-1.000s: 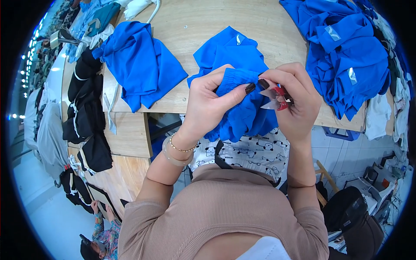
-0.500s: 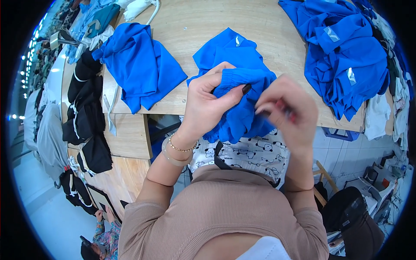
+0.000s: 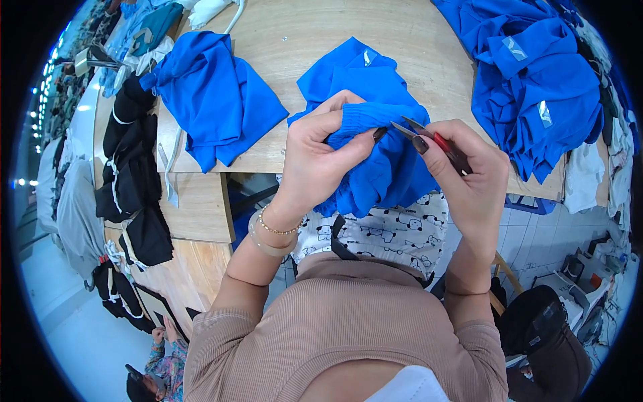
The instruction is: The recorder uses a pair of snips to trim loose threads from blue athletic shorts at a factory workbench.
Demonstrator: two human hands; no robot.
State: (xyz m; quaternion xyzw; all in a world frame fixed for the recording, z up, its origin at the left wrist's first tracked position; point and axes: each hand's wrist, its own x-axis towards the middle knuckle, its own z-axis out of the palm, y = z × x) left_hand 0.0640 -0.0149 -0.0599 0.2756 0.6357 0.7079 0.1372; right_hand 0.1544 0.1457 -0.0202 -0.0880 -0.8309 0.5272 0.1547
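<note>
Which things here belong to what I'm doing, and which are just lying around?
Belonging:
blue garment, in the left hand
red-handled snips, in the right hand
probably the similar blue pile, right

Apparently lying about:
black bundles with white cords, left
white cloth, far right

Over on the left I see black bundles (image 3: 127, 194), grey cloth (image 3: 74, 208) near them and a person (image 3: 159, 374) in a patterned top (image 3: 175, 362); to the right, crumpled white cloth (image 3: 584, 175)
</note>
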